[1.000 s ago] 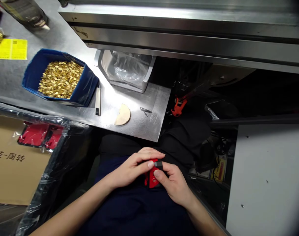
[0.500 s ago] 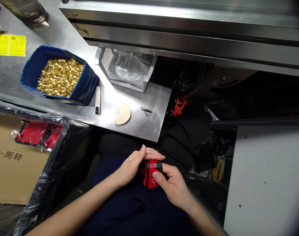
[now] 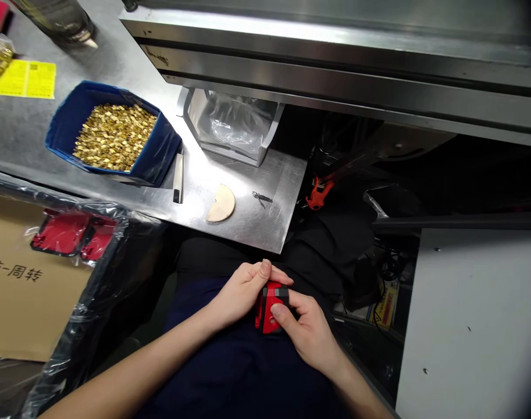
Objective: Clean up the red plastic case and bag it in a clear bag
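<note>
A small red-and-black plastic case (image 3: 271, 317) is held over my lap, and its exact kind I cannot make out. My right hand (image 3: 311, 331) grips its right side, thumb on the red face and fingers behind. My left hand (image 3: 243, 291) curls along the left and far side of the case, fingers across the far edge and thumb raised. Part of the case is hidden by both hands. Beyond it, on the metal table (image 3: 265, 233), lie a half-round pale disc (image 3: 221, 203), a small metal tool (image 3: 262, 197) and a white-handled cutter (image 3: 178, 177).
A blue bin (image 3: 164, 145) holds many brass-coloured pieces. Beside it a grey bin (image 3: 259, 154) contains clear plastic bags. Red-and-black parts (image 3: 64, 233) lie in a plastic-lined box at left. A metal beam (image 3: 335, 70) crosses above; a white panel (image 3: 470, 320) stands at right.
My left hand has shifted slightly to the right, closer against the case. My right hand keeps its hold. The view has turned slightly, so the table things appear a little further right.
</note>
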### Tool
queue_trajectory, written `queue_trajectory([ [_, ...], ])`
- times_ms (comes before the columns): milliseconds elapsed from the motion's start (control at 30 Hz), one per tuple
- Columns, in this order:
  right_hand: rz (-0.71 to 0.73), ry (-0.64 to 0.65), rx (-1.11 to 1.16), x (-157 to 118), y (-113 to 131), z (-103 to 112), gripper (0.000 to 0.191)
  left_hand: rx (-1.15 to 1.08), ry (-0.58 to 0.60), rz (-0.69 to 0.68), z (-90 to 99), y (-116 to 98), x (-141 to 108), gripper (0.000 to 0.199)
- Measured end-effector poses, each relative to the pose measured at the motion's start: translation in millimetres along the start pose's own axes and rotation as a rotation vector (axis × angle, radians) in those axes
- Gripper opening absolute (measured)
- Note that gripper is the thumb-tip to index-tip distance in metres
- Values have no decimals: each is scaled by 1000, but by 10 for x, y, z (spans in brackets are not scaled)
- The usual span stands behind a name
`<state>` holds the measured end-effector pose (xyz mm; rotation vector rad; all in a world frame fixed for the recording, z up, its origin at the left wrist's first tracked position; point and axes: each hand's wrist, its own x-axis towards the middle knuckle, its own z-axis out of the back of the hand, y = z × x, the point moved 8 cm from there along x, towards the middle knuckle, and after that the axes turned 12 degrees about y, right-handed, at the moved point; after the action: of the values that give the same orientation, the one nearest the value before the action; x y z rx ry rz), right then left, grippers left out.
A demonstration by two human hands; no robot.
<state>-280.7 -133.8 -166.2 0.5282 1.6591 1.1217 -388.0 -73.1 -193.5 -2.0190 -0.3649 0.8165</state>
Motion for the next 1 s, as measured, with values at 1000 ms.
queue_trajectory([
  [1000, 58, 6, -204, -107, -62, 57, 23, -12, 40, -42, 88, 6, -118, 44],
])
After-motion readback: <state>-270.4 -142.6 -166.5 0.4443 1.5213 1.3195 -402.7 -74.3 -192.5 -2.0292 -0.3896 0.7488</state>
